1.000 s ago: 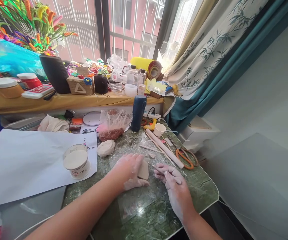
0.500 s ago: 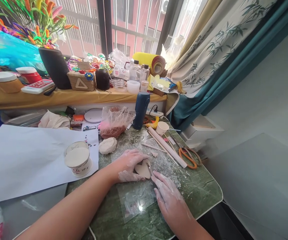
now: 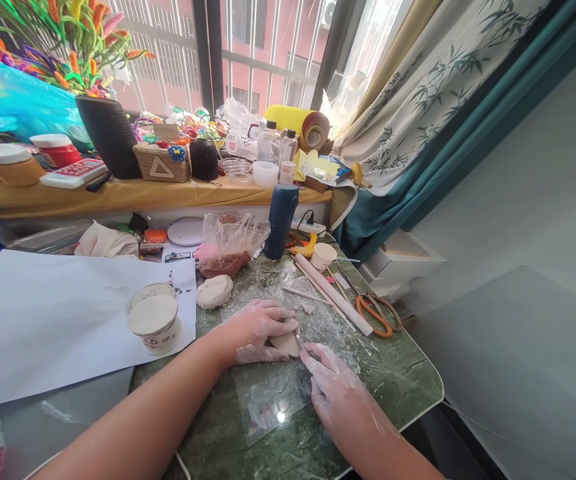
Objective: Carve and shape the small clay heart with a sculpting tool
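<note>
A flat piece of pale clay (image 3: pixel 285 344) lies on the clear plastic sheet (image 3: pixel 273 400). Curved over its left and far sides, my left hand (image 3: pixel 257 331) holds it down, thumb on the near side and fingers on the far side, partly hiding it. My right hand (image 3: pixel 335 380) is closed on a slim clay knife (image 3: pixel 299 341), whose tip touches the clay's right edge; most of its handle is hidden. Both hands are dusted with white powder. Beyond my left hand sits a white lump of clay (image 3: pixel 215 292), and small clay scraps (image 3: pixel 308 309) lie on the sheet.
A rolling pin (image 3: pixel 335 296), thin sticks and orange-handled scissors (image 3: pixel 374 316) lie to the right, near a paper cup (image 3: pixel 324 256). A blue bottle (image 3: pixel 281 222) and a bag of reddish material (image 3: pixel 225 260) stand behind. Stacked paper cups (image 3: pixel 155 323) rest on white paper (image 3: pixel 68 320) at left.
My right hand has turned over and moved left, bringing the clay knife from the air down to the clay's edge. My left hand has shifted slightly left, uncovering part of the clay.
</note>
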Available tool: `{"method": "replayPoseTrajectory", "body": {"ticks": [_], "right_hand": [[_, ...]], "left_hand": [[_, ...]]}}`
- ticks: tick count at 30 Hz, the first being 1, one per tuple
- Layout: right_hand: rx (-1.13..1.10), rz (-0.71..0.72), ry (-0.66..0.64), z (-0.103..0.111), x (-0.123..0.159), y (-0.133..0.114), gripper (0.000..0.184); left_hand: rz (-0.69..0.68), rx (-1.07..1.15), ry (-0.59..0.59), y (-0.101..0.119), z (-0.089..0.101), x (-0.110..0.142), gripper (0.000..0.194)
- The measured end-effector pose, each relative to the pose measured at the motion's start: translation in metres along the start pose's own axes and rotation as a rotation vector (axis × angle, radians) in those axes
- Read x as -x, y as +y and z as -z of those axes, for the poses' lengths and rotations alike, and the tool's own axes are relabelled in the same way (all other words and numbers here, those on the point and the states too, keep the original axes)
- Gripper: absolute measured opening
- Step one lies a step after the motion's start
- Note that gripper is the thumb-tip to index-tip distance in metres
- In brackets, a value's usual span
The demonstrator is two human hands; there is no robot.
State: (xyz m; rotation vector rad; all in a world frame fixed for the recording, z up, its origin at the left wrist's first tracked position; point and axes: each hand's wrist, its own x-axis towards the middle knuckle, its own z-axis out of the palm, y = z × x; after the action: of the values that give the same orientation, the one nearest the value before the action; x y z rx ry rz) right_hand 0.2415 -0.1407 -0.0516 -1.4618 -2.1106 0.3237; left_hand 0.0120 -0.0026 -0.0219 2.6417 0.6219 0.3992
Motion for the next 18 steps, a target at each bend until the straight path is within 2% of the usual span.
{"method": "replayPoseTrajectory", "body": {"ticks": [6, 9, 11, 13, 15, 18], "right_hand": [[-0.016, 0.031, -0.026, 0.004, 0.006, 0.002, 0.064], [-0.02, 0.068, -0.075, 0.016, 0.01, -0.003, 0.066], [-0.058, 0.069, -0.06, 0.028, 0.01, -0.008, 0.066], [-0.107, 0.004, -0.015, 0.04, 0.007, -0.014, 0.063], [-0.188, -0.08, 0.038, 0.05, 0.002, -0.017, 0.05], [-0.414, -0.306, 0.209, 0.055, -0.004, -0.014, 0.022]], "left_hand": [[-0.004, -0.024, -0.001, 0.003, 0.003, 0.001, 0.059], [-0.007, -0.052, -0.033, 0.004, 0.005, -0.001, 0.059], [-0.001, -0.073, -0.054, 0.005, 0.005, -0.002, 0.059], [0.011, -0.079, -0.06, 0.006, 0.004, -0.002, 0.058], [0.024, -0.055, -0.053, 0.006, 0.003, 0.0, 0.058], [0.061, 0.04, -0.009, 0.004, 0.001, 0.004, 0.08]]}}
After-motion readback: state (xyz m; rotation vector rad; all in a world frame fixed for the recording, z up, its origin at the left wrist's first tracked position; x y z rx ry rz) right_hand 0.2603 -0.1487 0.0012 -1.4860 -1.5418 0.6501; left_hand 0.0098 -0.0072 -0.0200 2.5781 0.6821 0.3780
